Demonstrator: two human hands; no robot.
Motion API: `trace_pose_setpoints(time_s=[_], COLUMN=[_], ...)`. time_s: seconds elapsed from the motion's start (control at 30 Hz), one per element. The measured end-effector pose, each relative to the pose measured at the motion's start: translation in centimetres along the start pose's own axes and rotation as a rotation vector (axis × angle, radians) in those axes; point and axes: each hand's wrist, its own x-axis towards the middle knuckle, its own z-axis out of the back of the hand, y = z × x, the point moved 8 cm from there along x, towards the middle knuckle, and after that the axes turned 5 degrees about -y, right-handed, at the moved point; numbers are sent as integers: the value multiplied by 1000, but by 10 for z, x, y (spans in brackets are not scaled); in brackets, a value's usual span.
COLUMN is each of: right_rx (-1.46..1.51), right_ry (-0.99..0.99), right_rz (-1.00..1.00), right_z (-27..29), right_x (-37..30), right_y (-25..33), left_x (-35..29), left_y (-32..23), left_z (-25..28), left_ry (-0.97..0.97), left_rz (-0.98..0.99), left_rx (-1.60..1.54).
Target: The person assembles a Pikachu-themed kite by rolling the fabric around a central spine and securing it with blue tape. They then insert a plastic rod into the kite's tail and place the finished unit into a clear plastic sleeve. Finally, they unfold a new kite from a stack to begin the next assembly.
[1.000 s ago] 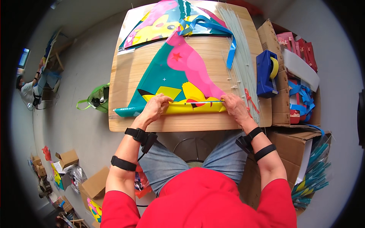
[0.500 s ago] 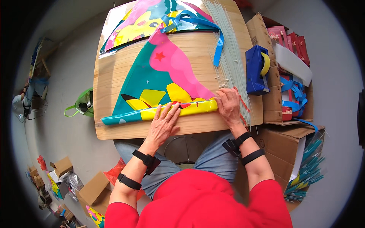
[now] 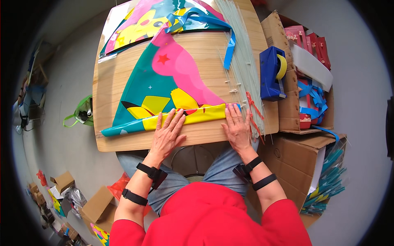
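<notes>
A thin printed plastic sheet (image 3: 137,88) in teal, pink and yellow lies on the wooden table, tapering to a point at the far side. Its near edge is rolled into a narrow tube (image 3: 205,115). My left hand (image 3: 166,133) rests on the middle of the tube, with fingers stretched out flat. At the tube's right end, my right hand (image 3: 238,130) lies with extended fingers pressing on it, and a small blue bit shows by the fingertips. Neither hand is wrapped around anything.
More printed sheets (image 3: 143,35) with a blue ribbon (image 3: 230,51) lie at the far side. Thin pale rods (image 3: 242,57) and red strips (image 3: 255,107) are at the right, beside a blue tape dispenser (image 3: 271,74). Cardboard boxes (image 3: 287,162) stand right of the table (image 3: 197,137).
My right hand has gone from curled fingers at the tube's end to lying flatter on it. A blue bit now shows there. My left hand stays on the tube; the view has shifted slightly.
</notes>
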Motion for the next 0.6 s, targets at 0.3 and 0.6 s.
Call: trace_pose_setpoints(time_s=[0.3, 0.6], right_rx=[201, 201], right_ry=[116, 126], right_rz=[173, 183], right_z=[-14, -21], right_x=[34, 32], right_y=[62, 66], left_x=[-5, -80], left_y=[5, 72], left_z=[-1, 34], left_ry=[-11, -86], left_rz=[-6, 162], left_rx=[-59, 117])
